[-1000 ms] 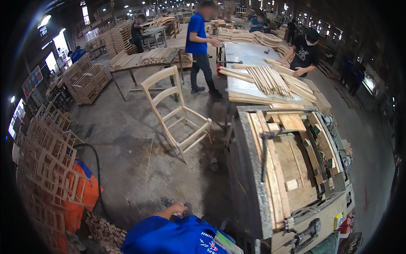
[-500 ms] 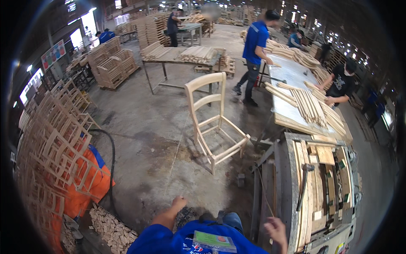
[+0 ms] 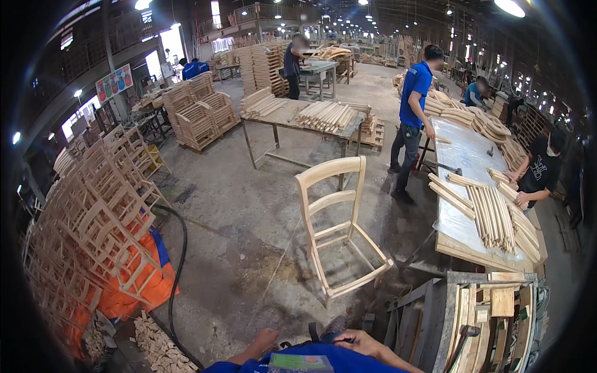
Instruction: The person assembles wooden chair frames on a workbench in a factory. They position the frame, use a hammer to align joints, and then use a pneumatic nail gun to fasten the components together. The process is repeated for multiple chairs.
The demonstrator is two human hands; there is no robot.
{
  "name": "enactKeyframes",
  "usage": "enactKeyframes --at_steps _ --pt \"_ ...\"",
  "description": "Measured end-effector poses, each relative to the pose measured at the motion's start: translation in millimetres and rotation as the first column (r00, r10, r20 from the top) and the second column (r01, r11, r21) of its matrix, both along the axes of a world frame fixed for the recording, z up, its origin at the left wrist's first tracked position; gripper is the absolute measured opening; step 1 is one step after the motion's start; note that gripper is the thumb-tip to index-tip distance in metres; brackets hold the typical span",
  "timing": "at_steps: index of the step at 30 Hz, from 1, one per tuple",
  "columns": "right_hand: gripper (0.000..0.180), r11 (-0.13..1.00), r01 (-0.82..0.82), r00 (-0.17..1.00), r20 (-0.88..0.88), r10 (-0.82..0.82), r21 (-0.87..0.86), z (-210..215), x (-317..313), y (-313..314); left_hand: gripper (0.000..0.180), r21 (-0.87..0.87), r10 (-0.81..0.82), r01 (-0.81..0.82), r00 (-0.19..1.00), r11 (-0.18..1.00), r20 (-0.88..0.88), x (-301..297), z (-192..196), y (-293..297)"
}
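A bare wooden chair frame (image 3: 339, 230), with a curved back and no seat panel, stands upright on the concrete floor in front of me. My left hand (image 3: 266, 339) is low at my left side, fingers curled, with nothing seen in it. Close to the front of my blue shirt, my right hand (image 3: 356, 340) is bent inward, fingers loosely apart and holding nothing visible. Both hands are apart from the chair. To the right, a clamping bench (image 3: 440, 323) carries wooden strips and a hammer (image 3: 467, 331).
Stacked chair frames (image 3: 99, 211) rise at left over an orange sheet (image 3: 134, 283), near a black hose (image 3: 184, 239) and wood scraps (image 3: 163, 345). A table (image 3: 283, 118) holds wooden slats. Co-workers stand around a long metal-topped table (image 3: 463, 155) at right.
My view has tilted up and swung left, so the chair appears lower and further right. My right hand has come in from the bench side to my waist; my left hand has dropped closer to my body.
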State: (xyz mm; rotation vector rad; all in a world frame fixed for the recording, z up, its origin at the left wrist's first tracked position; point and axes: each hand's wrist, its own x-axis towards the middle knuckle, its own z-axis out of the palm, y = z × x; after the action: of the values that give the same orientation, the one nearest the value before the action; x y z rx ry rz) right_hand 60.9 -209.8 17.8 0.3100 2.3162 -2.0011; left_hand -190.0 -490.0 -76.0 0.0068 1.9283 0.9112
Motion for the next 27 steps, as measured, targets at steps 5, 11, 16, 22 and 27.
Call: enactKeyframes --at_steps 5,11,16,22,27 --pt "0.021 0.931 -0.152 0.988 0.040 0.148 0.331 4 -47 77 0.040 0.046 -0.087 0.115 0.912 0.992 -0.400 -46 18 127" --pt "0.024 0.948 -0.127 0.980 0.183 0.075 0.291 0 -62 132 0.049 0.127 -0.006 0.017 0.996 0.992 -0.085 -93 45 238" --pt "0.033 0.973 0.220 0.913 0.335 -0.233 0.075 -5 -51 143 0.061 0.159 0.037 0.020 0.937 0.987 -0.348 -181 53 314" --pt "0.045 0.595 0.660 0.467 0.370 -0.803 0.459 0 -25 116 0.114 0.340 0.380 -0.266 0.863 0.902 -0.333 -332 70 412" --pt "0.048 0.180 0.779 -0.236 0.547 -0.803 0.600 -2 -25 21 0.087 0.452 0.191 0.017 0.892 0.892 -0.410 -379 68 479"
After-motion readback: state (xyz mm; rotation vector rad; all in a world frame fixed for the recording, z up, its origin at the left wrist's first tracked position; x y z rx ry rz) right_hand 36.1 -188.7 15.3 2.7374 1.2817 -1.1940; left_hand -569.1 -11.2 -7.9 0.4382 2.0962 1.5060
